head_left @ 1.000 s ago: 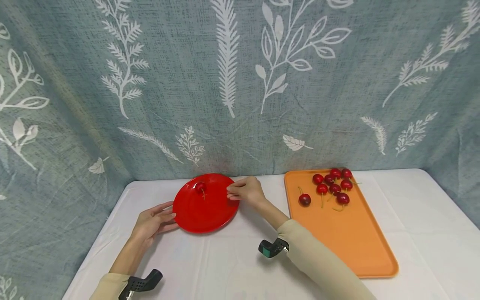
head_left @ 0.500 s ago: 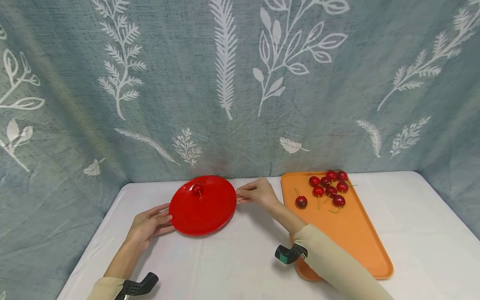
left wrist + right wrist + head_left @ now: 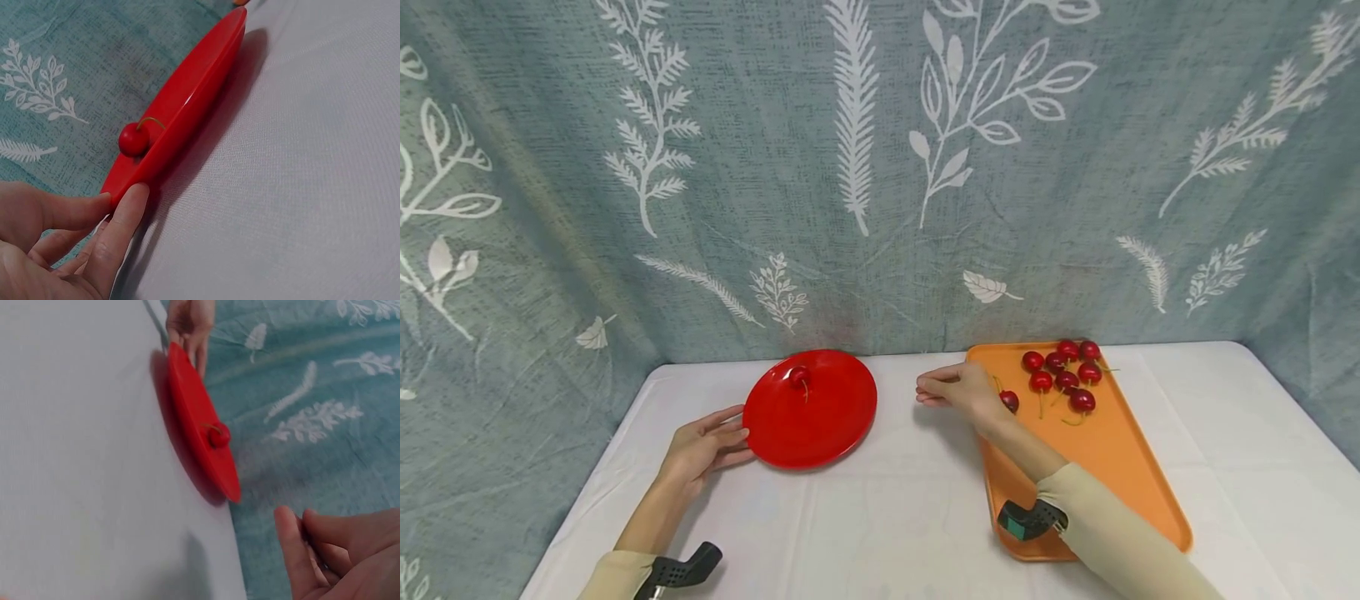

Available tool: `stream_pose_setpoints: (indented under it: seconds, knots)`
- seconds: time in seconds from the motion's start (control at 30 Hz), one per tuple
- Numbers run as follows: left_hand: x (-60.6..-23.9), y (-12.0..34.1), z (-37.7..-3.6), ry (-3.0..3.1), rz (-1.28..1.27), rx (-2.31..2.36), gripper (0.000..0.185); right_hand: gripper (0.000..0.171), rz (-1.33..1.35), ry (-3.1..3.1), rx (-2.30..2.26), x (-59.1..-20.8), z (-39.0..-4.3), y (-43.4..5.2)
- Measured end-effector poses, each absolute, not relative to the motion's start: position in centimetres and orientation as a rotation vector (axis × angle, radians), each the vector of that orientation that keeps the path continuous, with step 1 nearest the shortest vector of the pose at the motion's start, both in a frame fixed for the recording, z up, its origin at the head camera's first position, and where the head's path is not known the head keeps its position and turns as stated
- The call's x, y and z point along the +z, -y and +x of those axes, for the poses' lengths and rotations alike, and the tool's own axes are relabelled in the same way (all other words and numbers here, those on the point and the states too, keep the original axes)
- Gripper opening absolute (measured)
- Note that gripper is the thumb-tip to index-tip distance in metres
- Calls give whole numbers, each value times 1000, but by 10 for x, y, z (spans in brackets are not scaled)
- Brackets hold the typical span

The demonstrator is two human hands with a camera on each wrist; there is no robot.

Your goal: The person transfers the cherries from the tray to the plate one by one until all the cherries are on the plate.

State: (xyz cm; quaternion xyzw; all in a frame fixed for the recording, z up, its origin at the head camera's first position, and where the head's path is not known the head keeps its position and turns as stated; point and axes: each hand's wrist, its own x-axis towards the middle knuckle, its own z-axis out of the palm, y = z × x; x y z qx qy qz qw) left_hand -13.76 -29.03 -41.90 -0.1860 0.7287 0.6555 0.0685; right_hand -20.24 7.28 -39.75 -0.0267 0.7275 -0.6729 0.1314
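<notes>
Red plate (image 3: 811, 425) is staying pinched by the left hand (image 3: 694, 450) alone as the right hand (image 3: 961, 393), fingertips slightly apart, is pulling away toward the orange tray (image 3: 1101, 437).

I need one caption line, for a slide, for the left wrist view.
The left hand pinches a red plate at its rim, one stemmed cherry on it.

Shows plain bright red on the plate (image 3: 805, 425) and its cherry (image 3: 132, 139), yellow-green on the stem (image 3: 152, 119). Ranges from bright to dark red across the cherries (image 3: 1082, 401) on the plain orange tray (image 3: 1112, 467). Turns white on the tabletop (image 3: 887, 517), beige on the sleeves (image 3: 1127, 529); scatters white leaves (image 3: 985, 287) and sprigs (image 3: 853, 117) over the grey-blue curtain (image 3: 737, 167).
</notes>
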Motion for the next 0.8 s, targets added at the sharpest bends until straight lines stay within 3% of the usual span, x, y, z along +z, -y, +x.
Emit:
stream_pose_setpoints:
  seconds: [0.8]
  knots:
    - [-420,290,-140,-2171,-550,2019,58,39,-23,-2081,-2044,-380,-203,-179]
